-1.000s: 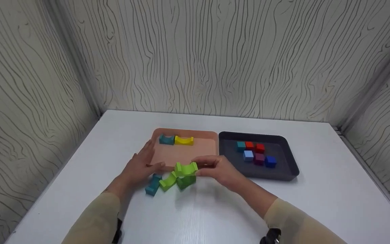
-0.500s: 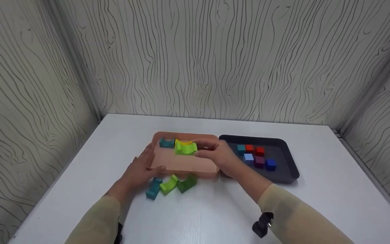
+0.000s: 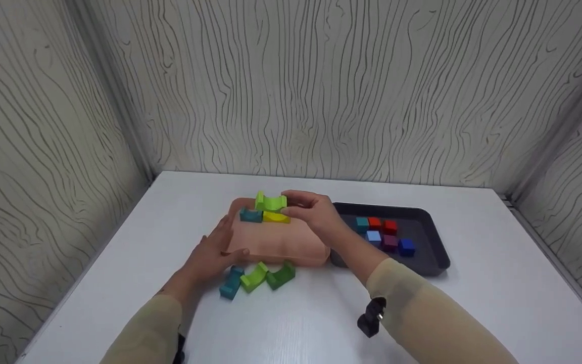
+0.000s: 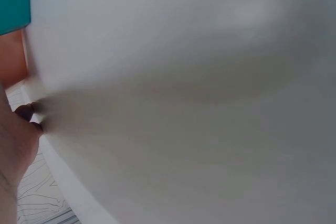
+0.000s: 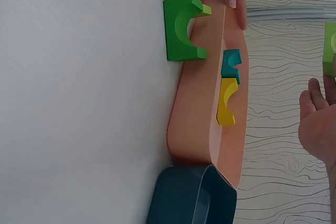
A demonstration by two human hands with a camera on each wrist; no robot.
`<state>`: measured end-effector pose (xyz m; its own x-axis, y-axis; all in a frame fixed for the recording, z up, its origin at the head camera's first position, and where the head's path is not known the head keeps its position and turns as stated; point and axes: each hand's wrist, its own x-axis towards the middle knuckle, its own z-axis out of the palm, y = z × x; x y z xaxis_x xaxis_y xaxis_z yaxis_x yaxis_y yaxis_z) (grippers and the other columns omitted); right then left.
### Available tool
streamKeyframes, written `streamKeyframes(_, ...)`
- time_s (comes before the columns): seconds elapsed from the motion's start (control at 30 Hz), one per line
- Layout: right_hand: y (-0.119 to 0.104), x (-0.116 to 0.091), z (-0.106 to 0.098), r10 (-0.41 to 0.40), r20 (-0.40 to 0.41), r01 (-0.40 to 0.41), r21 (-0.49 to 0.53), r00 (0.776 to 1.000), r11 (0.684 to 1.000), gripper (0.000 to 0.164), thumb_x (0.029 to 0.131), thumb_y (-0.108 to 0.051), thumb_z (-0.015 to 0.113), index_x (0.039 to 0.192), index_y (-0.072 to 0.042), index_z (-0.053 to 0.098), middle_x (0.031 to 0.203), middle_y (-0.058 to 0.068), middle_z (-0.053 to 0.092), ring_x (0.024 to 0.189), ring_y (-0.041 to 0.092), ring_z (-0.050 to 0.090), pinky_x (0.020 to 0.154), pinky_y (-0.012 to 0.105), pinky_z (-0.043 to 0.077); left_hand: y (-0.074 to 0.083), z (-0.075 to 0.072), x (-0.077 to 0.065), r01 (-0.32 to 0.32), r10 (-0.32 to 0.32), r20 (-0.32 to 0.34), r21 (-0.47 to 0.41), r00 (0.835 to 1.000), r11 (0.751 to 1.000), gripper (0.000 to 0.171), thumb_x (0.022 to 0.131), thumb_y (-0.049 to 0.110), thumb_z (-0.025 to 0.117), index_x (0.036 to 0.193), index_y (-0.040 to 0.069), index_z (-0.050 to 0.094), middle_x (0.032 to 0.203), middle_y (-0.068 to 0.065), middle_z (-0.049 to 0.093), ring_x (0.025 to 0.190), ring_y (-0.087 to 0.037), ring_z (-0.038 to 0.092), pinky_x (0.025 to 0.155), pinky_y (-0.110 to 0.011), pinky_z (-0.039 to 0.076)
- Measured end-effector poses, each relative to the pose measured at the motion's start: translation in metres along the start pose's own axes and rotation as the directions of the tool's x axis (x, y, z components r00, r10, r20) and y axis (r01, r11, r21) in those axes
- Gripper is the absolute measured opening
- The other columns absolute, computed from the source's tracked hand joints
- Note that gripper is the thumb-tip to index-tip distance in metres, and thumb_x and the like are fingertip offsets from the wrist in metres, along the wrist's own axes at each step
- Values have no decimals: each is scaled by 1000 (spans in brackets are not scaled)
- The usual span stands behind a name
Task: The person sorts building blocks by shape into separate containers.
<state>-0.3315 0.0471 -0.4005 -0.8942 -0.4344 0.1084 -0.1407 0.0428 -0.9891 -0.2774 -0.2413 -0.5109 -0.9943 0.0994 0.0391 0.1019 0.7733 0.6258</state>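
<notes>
My right hand (image 3: 319, 210) pinches a light green arch block (image 3: 271, 202) at its right end, above the back part of the pink tray (image 3: 276, 241). Inside that tray, below the held block, a teal arch block (image 3: 250, 216) sits beside a yellow arch block (image 3: 277, 218). My left hand (image 3: 212, 257) rests against the tray's left side, its fingers extended and the thumb at the front corner. In front of the tray lie another teal arch block (image 3: 231, 283), a second light green arch block (image 3: 254, 277) and a dark green arch block (image 5: 181, 32).
Right of the pink tray stands a dark tray (image 3: 420, 220). It holds several small cubes, among them a light blue cube (image 3: 373, 237) and a blue cube (image 3: 406, 247). Wood-grain patterned panels (image 3: 301, 86) enclose the white table (image 3: 291, 323) at the back and sides.
From just in front of the pink tray, my right hand has carried the light green arch block forward to above the tray's back part. My left hand has stayed at the tray's left side.
</notes>
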Motion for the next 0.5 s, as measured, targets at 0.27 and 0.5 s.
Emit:
streamKeyframes(0.27,17,15,9,26,-41,-25,29,999,999,41,97,-8,78,138,-9,71,133,8,71,127,22,64,108,34,52,-1,3,4,18,-19,4,27,1000,999,106,96,70,64,172,28,3,178,0,8,163,-34,12,127,-65,2)
streamKeyframes(0.5,32,21,20,65,-81,-67,-30,995,997,43,95,-11,80,138,-9,72,132,6,73,128,22,64,105,34,55,-3,2,4,-12,12,-8,21,1000,1000,105,97,67,63,172,25,3,178,0,8,163,-31,12,127,-66,3)
